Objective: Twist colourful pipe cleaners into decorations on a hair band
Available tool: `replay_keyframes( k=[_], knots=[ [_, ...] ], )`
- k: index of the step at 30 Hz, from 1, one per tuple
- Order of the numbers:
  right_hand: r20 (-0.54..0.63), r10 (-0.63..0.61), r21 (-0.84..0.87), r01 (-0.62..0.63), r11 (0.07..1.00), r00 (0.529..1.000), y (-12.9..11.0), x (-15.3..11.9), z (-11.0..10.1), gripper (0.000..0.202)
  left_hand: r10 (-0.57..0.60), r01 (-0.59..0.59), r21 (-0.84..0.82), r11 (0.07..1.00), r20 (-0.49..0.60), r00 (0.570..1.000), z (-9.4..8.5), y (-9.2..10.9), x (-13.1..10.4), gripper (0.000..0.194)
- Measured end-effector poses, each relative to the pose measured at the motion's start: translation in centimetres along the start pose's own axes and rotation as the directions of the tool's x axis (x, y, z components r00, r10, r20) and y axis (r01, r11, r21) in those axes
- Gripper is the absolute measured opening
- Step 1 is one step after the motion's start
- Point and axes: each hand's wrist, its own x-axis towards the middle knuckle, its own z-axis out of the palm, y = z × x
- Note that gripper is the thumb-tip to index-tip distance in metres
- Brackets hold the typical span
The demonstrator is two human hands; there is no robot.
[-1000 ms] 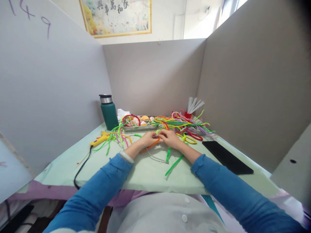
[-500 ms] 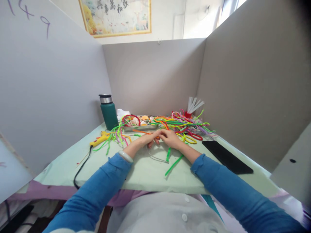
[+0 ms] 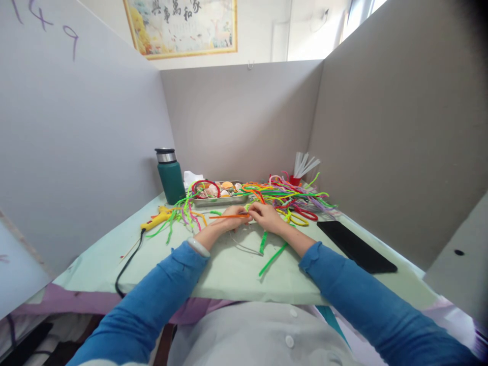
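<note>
Orange pipe cleaner point(image 3: 224, 217), its tail across your left hand point(image 3: 227, 222), inner end pinched by your right hand's point(image 3: 267, 218) fingers, should bend softly; hold near that pinch, though your left fingers' grip is hidden.

The one view looks from the person's head, forward and steeply down past their own torso point(image 3: 259, 335), which is nearest the lens. It takes in the tabletop point(image 3: 229, 274) at middle range, side panels, and the back panel point(image 3: 244, 117) and framed picture point(image 3: 186, 28) farther off.
</note>
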Motion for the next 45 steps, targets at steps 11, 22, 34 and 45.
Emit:
replay_keyframes(
  k=[11,22,34,45],
  knots=[
    [-0.022,0.003,0.008,-0.002,1.0,1.0,0.05,0.07,-0.01,0.016,0.001,0.001,0.039,0.999,-0.066,0.998,-0.06,0.17,0.03,0.041],
    [-0.013,0.014,0.013,-0.014,1.0,1.0,0.11,0.04,0.09,0.016,-0.005,0.007,0.032,0.999,-0.04,0.999,-0.06,0.09,0.1,0.045],
    [-0.025,0.006,0.002,-0.006,1.0,1.0,0.14,0.03,0.12,0.016,0.023,-0.022,0.046,0.999,-0.022,0.999,-0.02,-0.42,0.44,0.044],
    [-0.012,0.004,0.005,-0.004,1.0,1.0,0.17,0.07,-0.04,0.015,-0.028,0.031,0.063,0.998,-0.043,0.999,-0.15,0.3,0.06,0.04]
  ],
)
